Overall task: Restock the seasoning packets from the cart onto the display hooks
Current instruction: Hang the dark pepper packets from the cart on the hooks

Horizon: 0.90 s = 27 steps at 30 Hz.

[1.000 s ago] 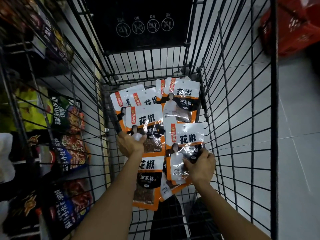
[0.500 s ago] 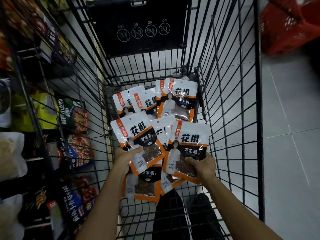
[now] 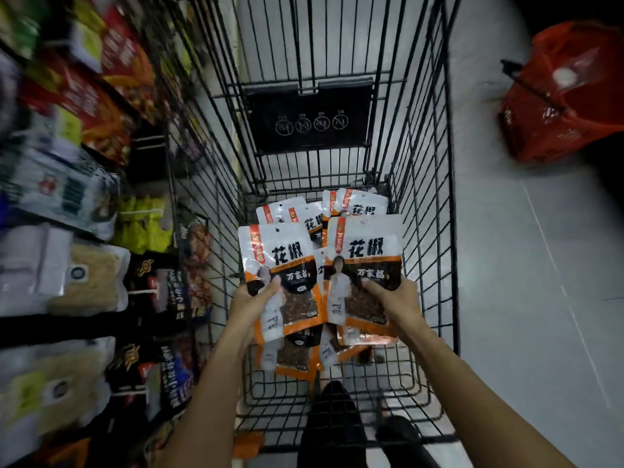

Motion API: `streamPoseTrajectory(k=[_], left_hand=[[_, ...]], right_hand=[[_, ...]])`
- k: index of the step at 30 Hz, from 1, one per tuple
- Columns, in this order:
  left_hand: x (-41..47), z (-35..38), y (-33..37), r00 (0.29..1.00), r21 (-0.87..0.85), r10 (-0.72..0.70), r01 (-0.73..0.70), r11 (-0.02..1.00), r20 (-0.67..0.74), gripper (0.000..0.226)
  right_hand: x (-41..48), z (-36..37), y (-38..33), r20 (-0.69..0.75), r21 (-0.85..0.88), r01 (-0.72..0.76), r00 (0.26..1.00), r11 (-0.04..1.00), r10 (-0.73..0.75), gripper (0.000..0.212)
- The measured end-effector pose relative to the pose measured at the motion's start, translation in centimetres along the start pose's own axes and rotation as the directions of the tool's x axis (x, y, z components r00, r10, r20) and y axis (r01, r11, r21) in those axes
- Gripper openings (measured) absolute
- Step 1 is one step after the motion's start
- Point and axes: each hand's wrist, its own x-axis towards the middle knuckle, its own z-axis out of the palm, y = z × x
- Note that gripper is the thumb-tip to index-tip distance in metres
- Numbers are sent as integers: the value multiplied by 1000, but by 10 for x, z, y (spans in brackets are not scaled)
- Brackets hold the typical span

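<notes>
Fingers [image 3: 270, 288] of left hand [image 3: 251, 304] curl behind the lower half of left packet [image 3: 280, 261], thumb on the front. Right hand [image 3: 396, 300] grips right packet [image 3: 368, 255] the same way, thumb across the label. Both packets are upright, side by side, lifted above the cart [image 3: 423, 184] floor, inner edges touching or nearly so.

Handling, judged: thin glossy film pouches, light, floppy at the top, a bit slippery. The loose spice sits low behind the clear window, so the weight is at the bottom. Not fragile, but they crease easily. The low grip is fine for carrying. For hooking, better to pinch the sides just under the white header and keep the hang hole [image 3: 277, 229] free.

Containers: the wire cart holds more of the same loose packets [image 3: 305, 216], some overlapped at the far end, some [image 3: 293, 356] flat under the held pair. Count unclear. Red basket [image 3: 570, 106] is on the floor to the right, well apart, contents blurred, maybe something white. Shelf [image 3: 84, 204] at left is packed with bags. Hooks are too smeared to pick out.
</notes>
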Motion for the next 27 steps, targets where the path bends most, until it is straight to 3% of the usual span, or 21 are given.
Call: streamPoseTrajectory(k=[6,8,11,15,20,22,24,27], left_hand=[[-79,-21,32,970,-15,200,-204,979,-136,25],[-112,-28,39,966,-35,209,-217,976,-153,28],[-166,-40,40,941,-115,259,-288,951,-217,33],[-243,-58,33,878,-159,335,-405,900,-343,47],[-345,-88,17,735,-104,444,-566,818,-513,25],[-385,-103,5,683,-94,449,-601,794,-576,29],[-428,-120,-9,635,-94,410,-607,789,-654,47],[-496,-141,-36,542,-15,410,-616,788,-733,32]], right_hand=[[-47,-31,-54,181,-1,193,965,981,-189,30],[-65,-41,-68,228,-5,257,941,966,-249,31],[-93,-55,-88,329,-28,353,887,935,-325,21],[-137,-66,-115,491,-44,469,779,882,-389,26],[-203,-62,-143,650,39,540,625,841,-432,20],[-234,-55,-152,720,74,563,541,823,-435,17],[-268,-43,-158,779,107,591,451,800,-437,14],[-325,-24,-160,842,168,626,310,761,-441,8]])
